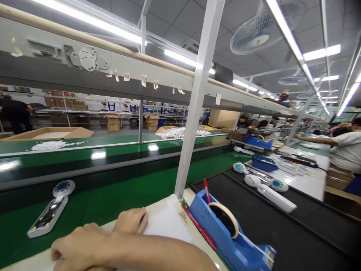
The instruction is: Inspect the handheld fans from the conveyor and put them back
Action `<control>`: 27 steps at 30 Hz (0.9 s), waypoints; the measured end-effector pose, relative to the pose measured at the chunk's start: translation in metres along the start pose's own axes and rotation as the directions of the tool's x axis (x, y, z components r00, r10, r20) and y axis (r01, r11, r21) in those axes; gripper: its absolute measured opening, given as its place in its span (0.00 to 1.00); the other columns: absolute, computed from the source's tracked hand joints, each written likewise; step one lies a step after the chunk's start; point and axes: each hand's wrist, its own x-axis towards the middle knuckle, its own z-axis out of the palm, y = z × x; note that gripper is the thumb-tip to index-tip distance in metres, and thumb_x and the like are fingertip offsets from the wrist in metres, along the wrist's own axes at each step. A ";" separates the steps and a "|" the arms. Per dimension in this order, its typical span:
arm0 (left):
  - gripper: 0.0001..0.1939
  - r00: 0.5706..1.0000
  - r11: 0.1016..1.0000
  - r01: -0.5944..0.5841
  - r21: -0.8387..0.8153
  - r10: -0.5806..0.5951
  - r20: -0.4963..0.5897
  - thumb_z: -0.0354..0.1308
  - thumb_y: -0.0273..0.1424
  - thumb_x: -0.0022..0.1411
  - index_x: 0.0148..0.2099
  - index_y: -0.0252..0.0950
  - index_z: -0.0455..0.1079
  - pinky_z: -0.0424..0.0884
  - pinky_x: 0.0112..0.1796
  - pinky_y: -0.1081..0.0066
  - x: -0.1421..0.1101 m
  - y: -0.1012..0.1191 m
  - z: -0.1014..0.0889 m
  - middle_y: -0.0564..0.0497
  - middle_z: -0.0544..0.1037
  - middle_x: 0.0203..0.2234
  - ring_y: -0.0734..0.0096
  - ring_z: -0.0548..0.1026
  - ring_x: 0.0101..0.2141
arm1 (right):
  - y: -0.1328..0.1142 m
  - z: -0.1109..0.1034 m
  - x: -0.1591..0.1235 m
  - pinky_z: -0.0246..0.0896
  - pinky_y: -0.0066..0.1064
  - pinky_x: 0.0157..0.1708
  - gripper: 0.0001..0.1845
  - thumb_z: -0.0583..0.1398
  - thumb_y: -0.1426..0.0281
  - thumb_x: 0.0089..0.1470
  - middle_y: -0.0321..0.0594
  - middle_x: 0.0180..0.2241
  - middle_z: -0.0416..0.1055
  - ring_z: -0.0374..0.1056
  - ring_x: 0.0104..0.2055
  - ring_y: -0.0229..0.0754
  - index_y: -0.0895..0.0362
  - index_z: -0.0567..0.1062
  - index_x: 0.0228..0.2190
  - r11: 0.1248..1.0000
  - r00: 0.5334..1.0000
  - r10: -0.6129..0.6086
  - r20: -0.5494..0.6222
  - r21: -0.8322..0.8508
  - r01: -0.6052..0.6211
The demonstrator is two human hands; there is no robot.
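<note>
My right forearm crosses the bottom of the view from the right, and my right hand [81, 244] lies at the table edge with its fingers curled under. Just beyond it rests my left hand [131, 223], closed in a loose fist on the pale worktop [169, 218]; its forearm is mostly hidden under the right one. No object shows in either hand. Nearest to them, a handheld fan [50, 210] with a white body, a bared circuit board and a blue fan head lies on the green conveyor belt [113, 188].
A blue tape dispenser [225, 237] with red pens [199, 227] stands right of my hands. A white post [194, 113] rises behind it. More handheld fans [276, 195] lie on the black mat. White small parts [50, 145] are heaped across the belt. A co-worker [344, 150] is far right.
</note>
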 end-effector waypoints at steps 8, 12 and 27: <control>0.15 0.999 1.000 -0.006 0.005 0.006 -0.043 0.43 0.33 0.71 0.32 0.36 0.64 0.56 0.32 0.65 0.001 0.003 0.000 0.50 0.75 0.31 0.64 0.72 0.31 | 0.003 0.004 0.001 0.62 0.32 0.28 0.15 0.51 0.60 0.53 0.39 0.43 0.76 0.74 0.39 0.49 0.50 0.69 0.42 1.000 0.999 -0.004 -0.055 -0.016 0.003; 0.13 0.999 1.000 0.018 0.015 -0.018 -0.040 0.46 0.30 0.69 0.34 0.36 0.69 0.58 0.31 0.66 -0.002 0.011 -0.007 0.51 0.76 0.32 0.66 0.72 0.30 | 0.003 0.010 -0.004 0.62 0.33 0.31 0.15 0.54 0.66 0.51 0.40 0.42 0.78 0.75 0.40 0.50 0.51 0.72 0.41 0.999 0.988 0.021 -0.156 0.029 -0.016; 0.10 1.000 0.999 0.026 0.038 -0.026 -0.009 0.53 0.32 0.70 0.38 0.32 0.71 0.73 0.41 0.64 0.000 0.007 -0.008 0.49 0.75 0.33 0.69 0.74 0.34 | 0.001 0.016 -0.004 0.55 0.32 0.32 0.15 0.55 0.73 0.51 0.38 0.39 0.79 0.74 0.38 0.46 0.51 0.76 0.39 0.994 0.958 0.040 -0.285 0.113 -0.008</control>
